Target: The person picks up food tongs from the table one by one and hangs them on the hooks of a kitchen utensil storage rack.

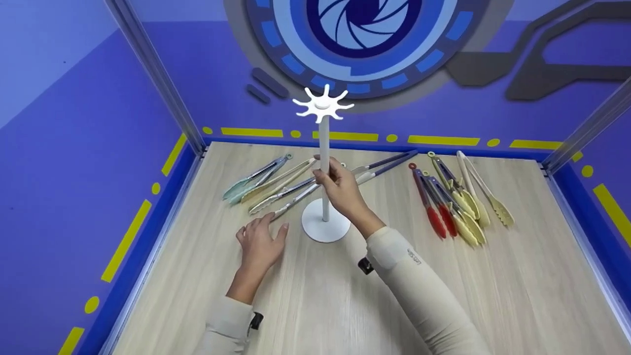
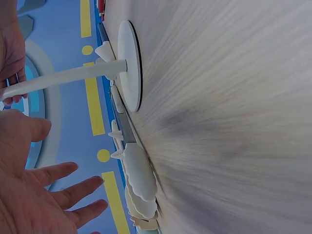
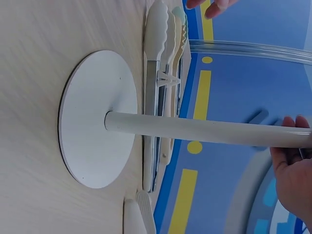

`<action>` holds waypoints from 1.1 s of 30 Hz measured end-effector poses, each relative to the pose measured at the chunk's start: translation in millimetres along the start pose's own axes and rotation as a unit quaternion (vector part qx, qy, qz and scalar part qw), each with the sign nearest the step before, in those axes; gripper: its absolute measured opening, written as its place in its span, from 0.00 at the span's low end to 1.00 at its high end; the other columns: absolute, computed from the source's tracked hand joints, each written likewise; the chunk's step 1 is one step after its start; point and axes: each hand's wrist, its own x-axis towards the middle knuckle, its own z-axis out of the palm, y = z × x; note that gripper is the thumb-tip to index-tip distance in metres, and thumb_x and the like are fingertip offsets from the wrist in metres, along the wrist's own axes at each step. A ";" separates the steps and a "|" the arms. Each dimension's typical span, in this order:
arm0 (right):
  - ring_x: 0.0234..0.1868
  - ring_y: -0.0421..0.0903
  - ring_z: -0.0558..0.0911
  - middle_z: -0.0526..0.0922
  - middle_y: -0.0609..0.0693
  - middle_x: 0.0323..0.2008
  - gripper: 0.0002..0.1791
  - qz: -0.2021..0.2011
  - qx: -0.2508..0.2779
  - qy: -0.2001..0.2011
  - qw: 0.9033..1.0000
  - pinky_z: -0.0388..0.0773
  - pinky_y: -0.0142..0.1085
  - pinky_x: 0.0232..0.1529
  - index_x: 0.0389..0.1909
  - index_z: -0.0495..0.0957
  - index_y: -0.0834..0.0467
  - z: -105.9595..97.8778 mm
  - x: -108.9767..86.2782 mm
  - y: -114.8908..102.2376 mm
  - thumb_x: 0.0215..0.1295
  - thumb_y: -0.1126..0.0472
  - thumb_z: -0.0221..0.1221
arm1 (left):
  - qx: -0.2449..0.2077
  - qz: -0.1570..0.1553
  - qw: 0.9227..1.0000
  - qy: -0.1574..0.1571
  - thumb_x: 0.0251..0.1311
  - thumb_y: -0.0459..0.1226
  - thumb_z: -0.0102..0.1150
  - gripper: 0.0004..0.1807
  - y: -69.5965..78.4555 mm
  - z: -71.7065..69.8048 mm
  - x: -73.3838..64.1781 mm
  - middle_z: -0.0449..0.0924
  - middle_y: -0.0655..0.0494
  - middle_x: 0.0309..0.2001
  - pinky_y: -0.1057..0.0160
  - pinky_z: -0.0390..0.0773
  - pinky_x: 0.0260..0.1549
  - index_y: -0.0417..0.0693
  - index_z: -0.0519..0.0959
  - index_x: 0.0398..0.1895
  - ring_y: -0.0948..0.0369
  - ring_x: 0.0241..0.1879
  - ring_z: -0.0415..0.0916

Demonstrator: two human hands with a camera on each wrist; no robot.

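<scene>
A white stand has a round flat base [image 1: 315, 229], an upright pole [image 1: 324, 140] and a star-shaped top with several curved hooks [image 1: 322, 104]. Midway up, my right hand [image 1: 343, 190] grips the pole between thumb and fingers; the right wrist view shows the base flat at the tabletop. My left hand [image 1: 261, 241], fingers spread and holding nothing, hovers left of the base. Just beyond its fingertips lie white-tipped tongs [image 1: 296, 197]. Cream tongs [image 1: 278, 185] and teal-tipped tongs [image 1: 239, 189] lie farther left. Behind the pole, navy-handled tongs [image 1: 389, 162] are partly hidden by my right hand.
On the right lie red-tipped tongs [image 1: 436, 222], yellow-tipped tongs [image 1: 468, 229] and cream tongs [image 1: 500, 212], some overlapping. Blue panels with metal corner posts [image 1: 157, 74] enclose the wooden table [image 1: 315, 305] at the back and both sides.
</scene>
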 end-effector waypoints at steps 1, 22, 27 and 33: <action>0.42 0.47 0.84 0.86 0.57 0.41 0.20 -0.001 -0.001 0.003 1.000 0.83 0.39 0.50 0.69 0.79 0.52 -1.9 -0.9 0.2 0.80 0.58 0.60 | 0.000 -0.001 1.000 -0.001 0.70 0.48 0.67 0.27 -0.5 -0.4 0.0 0.86 0.37 0.59 0.32 0.55 0.71 0.41 0.82 0.64 0.38 0.65 0.79; 0.41 0.48 0.85 0.86 0.60 0.41 0.20 -0.005 -0.039 0.062 0.997 0.83 0.35 0.51 0.70 0.78 0.50 -70.8 -33.2 10.3 0.81 0.61 0.58 | 0.008 -0.006 0.999 -0.043 0.71 0.49 0.65 0.31 -9.8 -1.4 -5.7 0.84 0.35 0.62 0.32 0.54 0.72 0.40 0.77 0.70 0.37 0.68 0.76; 0.42 0.49 0.85 0.86 0.62 0.42 0.20 0.000 -0.051 0.079 0.996 0.81 0.32 0.51 0.70 0.77 0.51 -86.2 -42.2 11.8 0.81 0.61 0.58 | 0.013 0.000 0.999 -0.053 0.72 0.49 0.64 0.30 -12.6 0.6 -8.3 0.83 0.36 0.63 0.32 0.53 0.72 0.40 0.78 0.69 0.38 0.68 0.76; 0.42 0.46 0.84 0.86 0.60 0.41 0.20 0.008 -0.054 0.103 0.993 0.81 0.30 0.51 0.70 0.78 0.49 -97.3 -48.7 14.8 0.81 0.57 0.60 | 0.022 0.014 0.997 -0.068 0.71 0.50 0.65 0.31 -11.6 -1.1 -9.6 0.82 0.35 0.64 0.31 0.54 0.72 0.40 0.78 0.69 0.37 0.68 0.75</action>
